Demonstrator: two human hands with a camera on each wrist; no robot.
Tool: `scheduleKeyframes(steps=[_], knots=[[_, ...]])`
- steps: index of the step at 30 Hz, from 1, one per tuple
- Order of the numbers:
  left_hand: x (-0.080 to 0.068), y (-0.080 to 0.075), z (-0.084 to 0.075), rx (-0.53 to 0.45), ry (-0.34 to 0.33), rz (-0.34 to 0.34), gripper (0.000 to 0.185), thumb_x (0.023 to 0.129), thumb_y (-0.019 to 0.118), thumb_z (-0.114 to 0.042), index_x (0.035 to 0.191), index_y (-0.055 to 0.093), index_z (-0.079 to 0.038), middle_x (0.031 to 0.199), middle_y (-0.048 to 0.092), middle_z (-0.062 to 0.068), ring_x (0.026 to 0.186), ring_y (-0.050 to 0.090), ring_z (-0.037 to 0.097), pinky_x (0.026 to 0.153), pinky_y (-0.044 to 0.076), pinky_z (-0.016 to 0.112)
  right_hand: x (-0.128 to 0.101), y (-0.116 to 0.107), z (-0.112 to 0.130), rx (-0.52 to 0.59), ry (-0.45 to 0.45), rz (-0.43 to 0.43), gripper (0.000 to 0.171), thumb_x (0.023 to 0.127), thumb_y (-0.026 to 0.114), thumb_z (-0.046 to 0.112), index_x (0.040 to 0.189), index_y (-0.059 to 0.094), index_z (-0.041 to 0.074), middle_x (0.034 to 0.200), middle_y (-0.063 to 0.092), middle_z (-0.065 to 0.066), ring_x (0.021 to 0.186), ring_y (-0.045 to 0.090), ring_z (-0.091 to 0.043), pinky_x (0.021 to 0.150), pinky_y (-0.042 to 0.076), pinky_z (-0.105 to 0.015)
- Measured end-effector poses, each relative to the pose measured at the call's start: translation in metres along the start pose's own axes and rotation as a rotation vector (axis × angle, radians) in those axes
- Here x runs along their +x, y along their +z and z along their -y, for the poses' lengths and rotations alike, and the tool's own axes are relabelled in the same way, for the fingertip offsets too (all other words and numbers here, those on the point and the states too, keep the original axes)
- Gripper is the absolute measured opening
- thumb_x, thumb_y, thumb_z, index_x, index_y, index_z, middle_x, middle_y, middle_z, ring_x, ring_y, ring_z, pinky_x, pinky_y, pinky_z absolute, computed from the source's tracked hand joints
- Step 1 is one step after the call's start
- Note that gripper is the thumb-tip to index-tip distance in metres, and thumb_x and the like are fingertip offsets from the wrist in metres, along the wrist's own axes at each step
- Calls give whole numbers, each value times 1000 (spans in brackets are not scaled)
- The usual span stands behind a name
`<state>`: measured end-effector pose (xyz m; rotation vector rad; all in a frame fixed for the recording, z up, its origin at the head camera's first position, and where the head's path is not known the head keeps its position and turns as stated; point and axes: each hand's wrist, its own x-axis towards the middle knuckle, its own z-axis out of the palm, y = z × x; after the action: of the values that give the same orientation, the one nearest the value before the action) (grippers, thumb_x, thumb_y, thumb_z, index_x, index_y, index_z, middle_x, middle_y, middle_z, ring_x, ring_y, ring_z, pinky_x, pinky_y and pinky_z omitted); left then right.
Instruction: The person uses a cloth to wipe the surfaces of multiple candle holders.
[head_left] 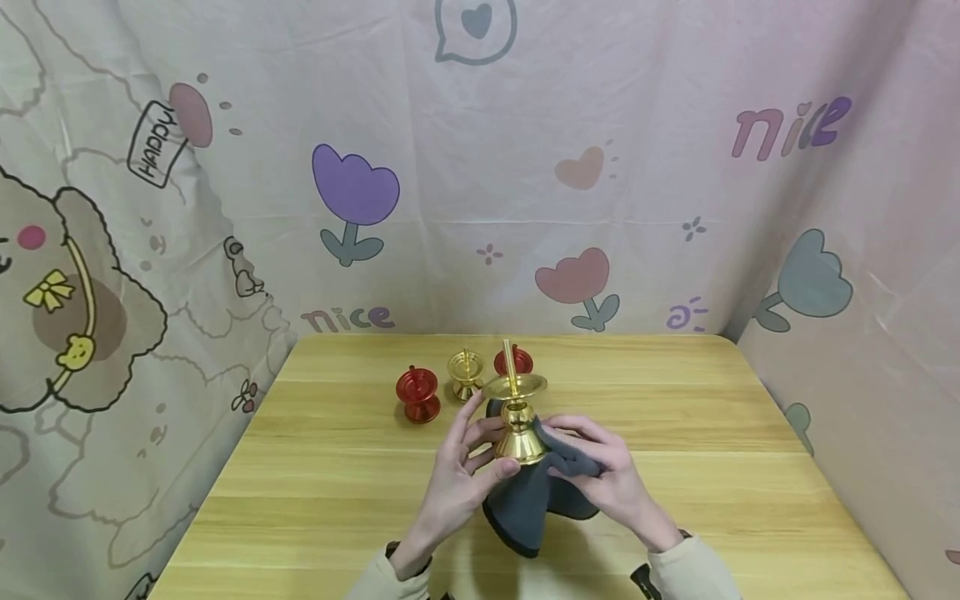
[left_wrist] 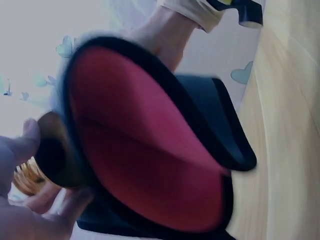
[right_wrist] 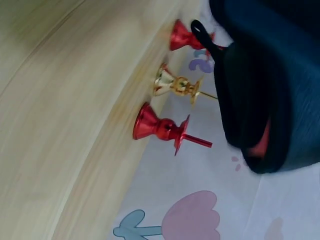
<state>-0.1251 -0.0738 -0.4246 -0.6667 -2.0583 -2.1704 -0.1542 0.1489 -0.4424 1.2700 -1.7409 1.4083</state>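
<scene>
In the head view my left hand [head_left: 459, 477] grips a shiny gold candlestick [head_left: 519, 442] by its flared base, thumb in front and fingers behind. The candlestick is roughly upright above the table, its dish and thin stem on top. My right hand [head_left: 621, 483] pinches a dark blue-grey cloth [head_left: 525, 510] with black edging against the candlestick's right side. Most of the cloth hangs below the hands. The left wrist view shows the cloth's pinkish-red inner face [left_wrist: 135, 110] and the left fingers around the gold base. In the right wrist view the cloth [right_wrist: 300, 95] hides the right hand.
Behind the hands, a red candlestick [head_left: 417, 388], a smaller-looking gold one [head_left: 467, 368] and another red one [head_left: 525, 362] stand on the wooden table [head_left: 675, 392]. The farther red one is partly hidden by the held candlestick. A printed curtain [head_left: 480, 125] hangs behind the table.
</scene>
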Motion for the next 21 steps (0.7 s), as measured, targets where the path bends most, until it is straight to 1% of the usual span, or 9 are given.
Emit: scheduleKeyframes(steps=[3, 5, 7, 11, 14, 15, 17, 19, 21], knots=[[0, 4, -1, 5, -51, -12, 90, 87, 77, -6, 159, 23, -6, 133, 62, 27, 112, 63, 3, 98, 57, 31, 0, 3, -3, -149, -149, -39, 28, 94, 69, 4, 117, 69, -11, 111, 67, -25, 106, 69, -24, 97, 56, -21], [0, 6, -1, -3, -72, -16, 91, 86, 78, -6, 159, 23, -6, 135, 61, 26, 114, 63, 5, 100, 56, 33, 1, 5, -4, -253, -198, -81, 24, 98, 63, 5, 113, 71, -10, 105, 69, -23, 100, 71, -25, 96, 56, -20], [0, 8, -2, -15, -80, -18, 93, 86, 78, -6, 159, 21, -5, 136, 61, 25, 116, 63, 7, 102, 55, 32, 3, 7, -4, -316, -228, -119, 22, 99, 61, 5, 109, 73, -10, 100, 70, -21, 95, 72, -26, 94, 57, -20], [2, 10, -2, -22, -87, -3, 97, 86, 78, -7, 161, 17, -11, 137, 63, 20, 122, 64, 15, 107, 49, 28, 10, 8, -5, -368, -316, -182, 19, 97, 62, 2, 98, 73, -14, 92, 70, -23, 85, 72, -32, 90, 60, -26], [4, 10, -3, -24, -99, 38, 88, 90, 75, -8, 160, 22, -17, 139, 62, 17, 127, 62, 24, 111, 47, 29, 16, 7, -6, -396, -397, -222, 17, 95, 63, -1, 91, 73, -15, 85, 69, -26, 76, 70, -37, 85, 62, -30], [5, 9, -3, -26, -107, 47, 83, 91, 73, -8, 159, 26, -16, 140, 61, 17, 128, 61, 27, 111, 47, 31, 17, 7, -6, -404, -415, -230, 17, 95, 63, -1, 90, 72, -15, 83, 69, -26, 74, 69, -37, 83, 63, -31], [6, 7, -5, -32, -136, 36, 76, 93, 71, -9, 157, 31, -11, 143, 59, 20, 129, 60, 33, 111, 47, 33, 19, 7, -6, -419, -436, -240, 18, 95, 61, -3, 88, 72, -15, 81, 69, -26, 72, 69, -37, 80, 63, -32], [8, 4, -7, -30, -171, -7, 68, 93, 69, -9, 153, 38, -4, 141, 58, 23, 124, 61, 35, 107, 51, 32, 20, 6, -5, -428, -444, -243, 18, 95, 60, -4, 87, 72, -15, 80, 68, -27, 70, 68, -37, 78, 63, -32], [11, 1, -11, -26, -202, -55, 62, 93, 70, -10, 148, 43, 1, 139, 58, 24, 119, 63, 31, 102, 54, 28, 20, 4, -5, -430, -445, -240, 18, 95, 60, -3, 86, 72, -15, 80, 68, -27, 69, 68, -36, 77, 63, -32]])
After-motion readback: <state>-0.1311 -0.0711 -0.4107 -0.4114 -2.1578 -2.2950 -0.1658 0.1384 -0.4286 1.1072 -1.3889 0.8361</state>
